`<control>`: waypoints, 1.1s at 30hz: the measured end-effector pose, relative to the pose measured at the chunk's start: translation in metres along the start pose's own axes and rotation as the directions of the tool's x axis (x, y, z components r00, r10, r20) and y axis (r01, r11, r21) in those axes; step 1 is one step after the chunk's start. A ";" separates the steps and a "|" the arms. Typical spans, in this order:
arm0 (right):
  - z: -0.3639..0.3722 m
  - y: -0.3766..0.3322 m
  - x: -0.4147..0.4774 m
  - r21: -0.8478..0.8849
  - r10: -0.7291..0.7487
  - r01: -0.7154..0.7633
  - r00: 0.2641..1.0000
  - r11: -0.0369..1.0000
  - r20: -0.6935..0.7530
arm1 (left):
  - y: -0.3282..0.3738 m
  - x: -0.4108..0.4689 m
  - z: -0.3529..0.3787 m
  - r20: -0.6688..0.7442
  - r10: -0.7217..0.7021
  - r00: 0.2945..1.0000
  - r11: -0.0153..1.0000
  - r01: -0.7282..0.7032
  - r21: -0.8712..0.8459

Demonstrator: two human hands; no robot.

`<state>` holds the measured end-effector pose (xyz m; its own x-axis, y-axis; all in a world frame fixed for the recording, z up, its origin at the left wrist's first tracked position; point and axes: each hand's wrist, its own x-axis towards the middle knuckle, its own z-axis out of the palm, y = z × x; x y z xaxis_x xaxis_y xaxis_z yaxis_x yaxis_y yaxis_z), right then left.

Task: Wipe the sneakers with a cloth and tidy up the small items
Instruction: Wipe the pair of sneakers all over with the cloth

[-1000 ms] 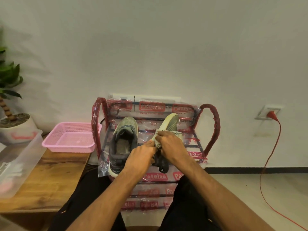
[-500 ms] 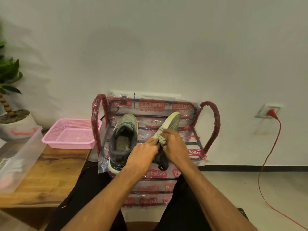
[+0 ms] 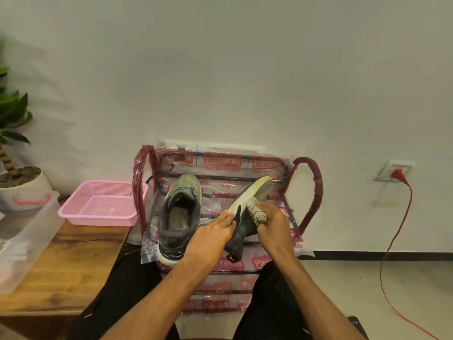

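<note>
- A home, a room corner.
- Potted plant [image 3: 21, 184], wooden table [image 3: 73, 261], pink basket [image 3: 98, 220].
- Wrapped shoe rack [image 3: 316, 192] with sneakers [image 3: 182, 192] against a plain white wall [image 3: 220, 69].
- Wall socket [image 3: 384, 171] with a red cord [image 3: 405, 214] above tiled floor [image 3: 343, 290].

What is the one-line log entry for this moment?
step: wiping; left hand: holds tilted sneaker; right hand: grips cloth against its side; other sneaker: flat on rack

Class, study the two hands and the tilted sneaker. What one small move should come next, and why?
Probably draw the cloth along the side of the sneaker toward its toe. The right hand presses the bunched cloth against the upper near mid-length. The left hand holds the sole edge to steady it. The toe end lies beyond the cloth.
</note>
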<state>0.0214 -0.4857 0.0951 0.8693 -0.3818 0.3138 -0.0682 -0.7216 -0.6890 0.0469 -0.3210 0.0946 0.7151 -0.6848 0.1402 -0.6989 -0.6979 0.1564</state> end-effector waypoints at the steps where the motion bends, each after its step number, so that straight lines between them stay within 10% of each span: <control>1: 0.003 -0.002 0.004 -0.020 -0.028 0.027 0.999 0.999 -0.018 | -0.001 -0.001 0.000 0.002 -0.001 1.000 1.000 0.001 -0.006; 7: 0.031 -0.014 -0.002 -0.212 -0.133 0.156 0.984 0.965 0.119 | -0.009 0.002 0.001 -0.005 -0.069 0.998 0.997 0.068 -0.031; 15: 0.000 -0.018 -0.021 0.001 0.030 -0.031 0.976 1.000 0.214 | -0.014 0.002 -0.002 0.007 -0.099 0.995 0.995 0.099 -0.026; 33: -0.011 -0.008 -0.006 0.054 0.164 -0.163 0.987 0.985 0.001 | 0.009 0.013 0.004 0.047 -0.293 0.955 0.956 0.290 0.050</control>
<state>0.0109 -0.4841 0.1057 0.8471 -0.4939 0.1961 -0.1830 -0.6176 -0.7649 0.0502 -0.3371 0.0935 0.8871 -0.4597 0.0420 -0.4608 -0.8762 0.1415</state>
